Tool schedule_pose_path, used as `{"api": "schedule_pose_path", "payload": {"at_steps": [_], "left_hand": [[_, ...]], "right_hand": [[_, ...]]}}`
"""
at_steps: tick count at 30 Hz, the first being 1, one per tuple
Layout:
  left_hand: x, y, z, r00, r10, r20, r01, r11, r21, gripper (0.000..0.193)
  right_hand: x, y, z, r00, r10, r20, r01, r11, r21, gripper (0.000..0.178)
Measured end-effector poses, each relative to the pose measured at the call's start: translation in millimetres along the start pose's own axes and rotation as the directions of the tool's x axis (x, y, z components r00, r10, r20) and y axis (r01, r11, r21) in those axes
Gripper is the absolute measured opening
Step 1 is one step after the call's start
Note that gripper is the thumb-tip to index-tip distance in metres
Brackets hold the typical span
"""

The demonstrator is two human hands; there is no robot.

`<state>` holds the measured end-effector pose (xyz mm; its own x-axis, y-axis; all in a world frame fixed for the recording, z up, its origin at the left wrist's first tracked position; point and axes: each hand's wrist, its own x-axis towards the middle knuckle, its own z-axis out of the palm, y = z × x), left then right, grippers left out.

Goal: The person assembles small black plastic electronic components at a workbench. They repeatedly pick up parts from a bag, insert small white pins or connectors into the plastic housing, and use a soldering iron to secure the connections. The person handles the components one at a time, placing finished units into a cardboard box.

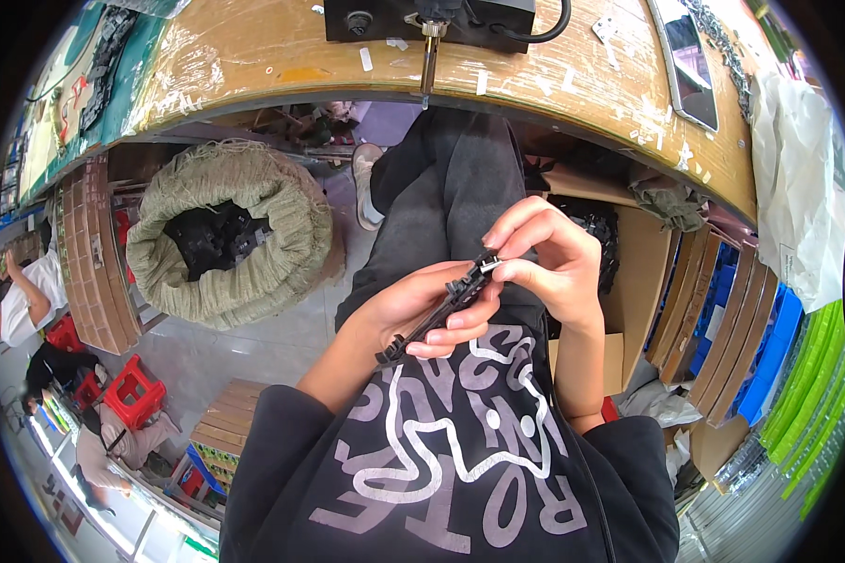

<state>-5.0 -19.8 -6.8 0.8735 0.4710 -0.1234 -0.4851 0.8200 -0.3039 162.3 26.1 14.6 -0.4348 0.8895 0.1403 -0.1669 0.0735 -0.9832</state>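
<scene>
Over my lap, my left hand (422, 305) is wrapped round a long, narrow black plastic part (453, 305) with small projections along it. The thumb and fingertips of my right hand (554, 258) pinch at the part's upper end, where a small light-coloured piece (489, 266) shows. Whether that piece belongs to the black part I cannot tell. Beyond my hands, a soldering-iron-like metal tip (429, 61) points down over the edge of the workbench (253, 56), fixed to a black block (357, 23).
A woven sack (291, 225) with rolled edges holds black parts on the left. A phone (690, 70) lies on the bench at right. Beside my right side stand a cardboard box (643, 272) and blue crates (770, 357). Red stools (133, 392) and other people are at far left.
</scene>
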Motion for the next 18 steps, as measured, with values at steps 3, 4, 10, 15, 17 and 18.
{"api": "schedule_pose_path", "payload": {"at_steps": [3, 4, 10, 15, 17, 18], "left_hand": [[-1, -2, 1, 1.0, -0.01, -0.019, 0.011, 0.999, 0.031, 0.027], [-1, -2, 1, 0.999, 0.001, -0.035, 0.001, 0.998, 0.063, 0.025], [-1, -1, 3, 0.992, 0.022, -0.123, -0.002, 0.987, 0.161, 0.02], [0, -1, 5, 0.989, 0.023, -0.145, 0.006, 0.979, 0.202, 0.021], [0, -2, 5, 0.989, 0.027, -0.145, 0.006, 0.975, 0.221, 0.021], [0, -2, 5, 0.986, 0.045, -0.162, 0.001, 0.962, 0.272, 0.022]], "right_hand": [[-3, -3, -1, 1.0, -0.006, 0.015, 0.007, 0.998, -0.054, 0.012], [-3, -3, -2, 1.0, -0.016, 0.023, 0.018, 0.996, -0.091, 0.012], [1, -11, -7, 0.992, -0.073, 0.102, 0.101, 0.947, -0.305, 0.011], [1, -13, -8, 0.992, -0.068, 0.11, 0.099, 0.945, -0.31, 0.011], [0, -12, -8, 0.992, -0.069, 0.11, 0.1, 0.947, -0.304, 0.012], [0, -12, -8, 0.993, -0.065, 0.102, 0.093, 0.948, -0.306, 0.012]]}}
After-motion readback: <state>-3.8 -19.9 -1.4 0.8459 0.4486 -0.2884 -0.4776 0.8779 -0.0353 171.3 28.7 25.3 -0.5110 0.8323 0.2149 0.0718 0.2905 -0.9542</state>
